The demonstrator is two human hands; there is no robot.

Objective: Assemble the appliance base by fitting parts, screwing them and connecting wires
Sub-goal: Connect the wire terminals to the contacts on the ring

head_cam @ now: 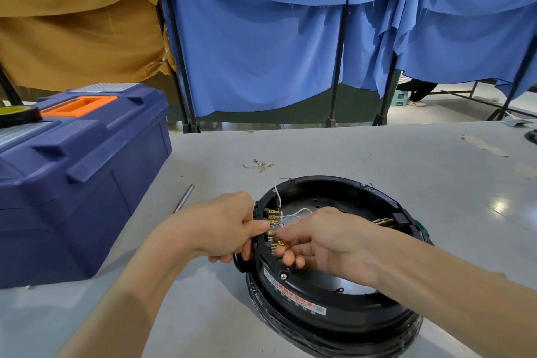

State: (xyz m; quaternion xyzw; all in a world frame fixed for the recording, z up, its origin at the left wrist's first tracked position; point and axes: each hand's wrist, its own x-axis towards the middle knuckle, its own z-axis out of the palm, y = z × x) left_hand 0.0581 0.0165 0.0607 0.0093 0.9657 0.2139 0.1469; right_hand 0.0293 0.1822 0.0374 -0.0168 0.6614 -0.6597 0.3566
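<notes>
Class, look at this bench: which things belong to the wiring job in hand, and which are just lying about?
In the job: base, gripped by the left hand; white wires; terminals, at the right hand.
Lying about: toolbox; tape roll; metal tool; wire scraps.

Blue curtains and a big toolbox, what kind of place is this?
Probably a workshop or assembly station: a blue toolbox sits on the grey worktable, an open appliance base with loose wires lies beside it, and blue curtains on stands screen off the bench.
</notes>
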